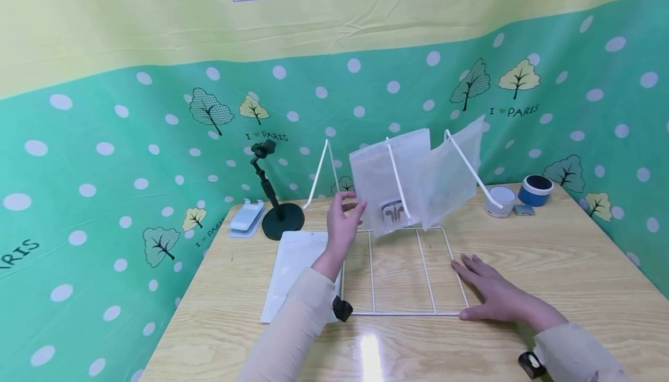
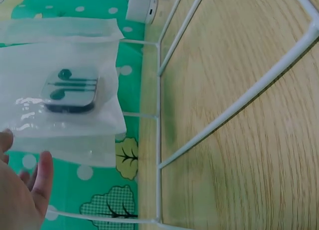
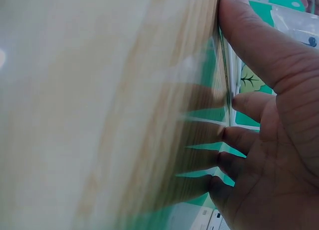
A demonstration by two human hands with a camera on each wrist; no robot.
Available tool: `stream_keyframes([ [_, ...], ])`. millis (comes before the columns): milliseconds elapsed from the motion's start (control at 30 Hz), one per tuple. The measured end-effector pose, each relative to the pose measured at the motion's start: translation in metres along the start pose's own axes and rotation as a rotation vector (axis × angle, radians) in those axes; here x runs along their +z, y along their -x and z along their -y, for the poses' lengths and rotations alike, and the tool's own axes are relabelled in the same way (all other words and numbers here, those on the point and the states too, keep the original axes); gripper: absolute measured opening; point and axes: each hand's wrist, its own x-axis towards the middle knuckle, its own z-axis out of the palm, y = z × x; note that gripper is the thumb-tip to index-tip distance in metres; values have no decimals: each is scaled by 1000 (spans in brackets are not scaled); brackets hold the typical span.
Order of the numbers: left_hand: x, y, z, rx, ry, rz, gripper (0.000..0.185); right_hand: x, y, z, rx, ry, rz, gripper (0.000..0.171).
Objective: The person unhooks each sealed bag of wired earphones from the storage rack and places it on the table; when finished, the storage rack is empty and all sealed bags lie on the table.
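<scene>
A white wire rack [image 1: 401, 314] lies on the table with bent wire prongs rising at its back. On the middle prong hangs a translucent zip bag [image 1: 370, 176], and an earphone case [image 2: 72, 93] shows through it. Another translucent bag [image 1: 453, 174] hangs on the right prong. My left hand [image 1: 345, 224] is raised beside the left edge of the middle bag, thumb and fingers parted with nothing between them. Spread flat, my right hand [image 1: 493, 294] rests on the table, thumb at the rack's front right corner and fingertips along its right side wire.
Left of the rack lies a flat white pouch [image 1: 295, 266]. Behind it stand a black holder on a round base [image 1: 283, 221] and a light blue phone stand [image 1: 247, 217]. At the back right are a white round speaker [image 1: 500, 203], a blue one [image 1: 534, 193] and a small grey-blue box [image 1: 524, 210].
</scene>
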Motion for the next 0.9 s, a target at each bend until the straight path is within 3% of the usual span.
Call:
stream_keyframes([
  [167,2,2,2,45,-120,-92,26,0,0,1,7,0,6,105],
  [267,4,3,1,61,-156,-97,22,0,1,1,12,4,11,105],
  [533,10,3,-1,-35,-41,-21,27,2,1,1,5,-1,10,105],
  [900,17,-2,0,-56,-18,-45,31,0,0,0,-5,1,2,106],
])
